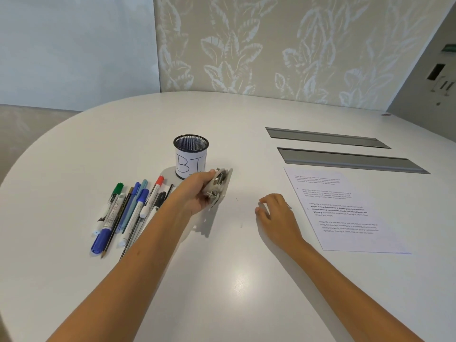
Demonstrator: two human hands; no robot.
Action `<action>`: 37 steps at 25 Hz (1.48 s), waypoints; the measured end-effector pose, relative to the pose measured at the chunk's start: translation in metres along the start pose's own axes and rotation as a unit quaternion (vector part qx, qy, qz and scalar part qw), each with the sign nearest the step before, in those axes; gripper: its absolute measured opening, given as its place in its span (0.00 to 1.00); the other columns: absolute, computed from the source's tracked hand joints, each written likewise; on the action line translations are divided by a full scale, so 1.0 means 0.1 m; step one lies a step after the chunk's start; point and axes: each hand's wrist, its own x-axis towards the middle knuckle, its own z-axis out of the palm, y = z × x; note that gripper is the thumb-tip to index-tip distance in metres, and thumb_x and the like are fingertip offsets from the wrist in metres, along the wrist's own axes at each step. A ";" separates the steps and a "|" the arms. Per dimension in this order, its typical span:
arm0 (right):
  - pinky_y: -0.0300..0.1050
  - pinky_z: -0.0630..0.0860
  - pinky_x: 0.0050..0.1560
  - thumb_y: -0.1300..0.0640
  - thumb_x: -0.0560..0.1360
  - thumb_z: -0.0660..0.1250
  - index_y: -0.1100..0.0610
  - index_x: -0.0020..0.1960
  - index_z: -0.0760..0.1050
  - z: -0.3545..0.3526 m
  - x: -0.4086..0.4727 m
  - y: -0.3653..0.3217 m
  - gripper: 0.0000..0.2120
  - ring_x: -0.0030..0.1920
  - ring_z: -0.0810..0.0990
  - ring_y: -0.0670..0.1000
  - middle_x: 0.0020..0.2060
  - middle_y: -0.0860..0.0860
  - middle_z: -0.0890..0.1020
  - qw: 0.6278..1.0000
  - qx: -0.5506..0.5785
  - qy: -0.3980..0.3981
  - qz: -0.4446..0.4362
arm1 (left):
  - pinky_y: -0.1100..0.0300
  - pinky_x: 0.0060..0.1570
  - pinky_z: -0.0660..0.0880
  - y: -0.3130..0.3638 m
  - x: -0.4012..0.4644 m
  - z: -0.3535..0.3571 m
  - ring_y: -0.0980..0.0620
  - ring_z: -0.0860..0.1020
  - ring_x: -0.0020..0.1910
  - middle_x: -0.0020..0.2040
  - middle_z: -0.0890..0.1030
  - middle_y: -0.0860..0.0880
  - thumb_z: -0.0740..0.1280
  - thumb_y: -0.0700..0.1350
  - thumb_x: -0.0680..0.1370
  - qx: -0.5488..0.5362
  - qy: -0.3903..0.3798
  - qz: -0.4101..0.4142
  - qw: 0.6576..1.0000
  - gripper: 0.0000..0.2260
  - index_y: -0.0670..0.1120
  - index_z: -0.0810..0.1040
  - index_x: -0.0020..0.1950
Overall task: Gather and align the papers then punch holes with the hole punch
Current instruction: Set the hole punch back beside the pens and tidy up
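Observation:
A stack of printed white papers [345, 211] lies flat on the right side of the white table [222, 280]. My left hand [195, 193] grips a pale metal hole punch [218, 186] and holds it tilted just above the table, in front of the pen cup. My right hand [276, 213] rests on the table with loosely curled fingers, holding nothing, just left of the papers' near left edge. A few tiny paper bits lie on the table between my hands.
A black mesh pen cup [191, 155] with a white label stands behind the punch. Several pens and markers [128, 213] lie in a row to the left. Two grey cable slots [345, 149] are set into the table behind the papers.

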 end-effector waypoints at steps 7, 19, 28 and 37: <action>0.49 0.73 0.59 0.62 0.78 0.61 0.62 0.54 0.78 0.00 0.02 0.01 0.09 0.53 0.78 0.52 0.55 0.52 0.77 0.998 0.050 -0.014 -0.035 | 0.59 0.38 0.75 -0.15 0.04 -0.03 0.52 0.78 0.38 0.43 0.78 0.51 0.63 0.46 0.79 0.303 0.129 0.154 0.932 0.05 0.47 0.74 0.45; 0.45 0.74 0.57 0.63 0.78 0.62 0.62 0.55 0.79 -0.01 0.04 0.02 0.10 0.54 0.78 0.52 0.56 0.53 0.78 0.997 0.061 -0.012 -0.049 | 0.55 0.42 0.71 -0.27 0.11 -0.05 0.44 0.76 0.43 0.43 0.76 0.45 0.59 0.46 0.80 0.522 0.204 0.228 0.796 0.06 0.44 0.70 0.51; 0.39 0.73 0.56 0.65 0.77 0.62 0.64 0.57 0.78 0.00 0.24 -0.09 0.11 0.55 0.79 0.53 0.56 0.55 0.79 0.996 0.062 -0.013 -0.060 | 0.50 0.45 0.74 -0.20 0.16 -0.09 0.40 0.78 0.48 0.48 0.79 0.40 0.60 0.46 0.79 0.530 0.207 0.237 0.787 0.09 0.40 0.72 0.53; 0.36 0.71 0.55 0.66 0.77 0.61 0.64 0.56 0.79 0.11 0.30 -0.17 0.11 0.55 0.79 0.53 0.55 0.56 0.81 0.993 0.068 -0.020 -0.099 | 0.51 0.48 0.80 -0.11 0.13 -0.12 0.45 0.79 0.47 0.50 0.77 0.45 0.66 0.47 0.78 0.382 0.197 0.195 0.882 0.12 0.43 0.73 0.58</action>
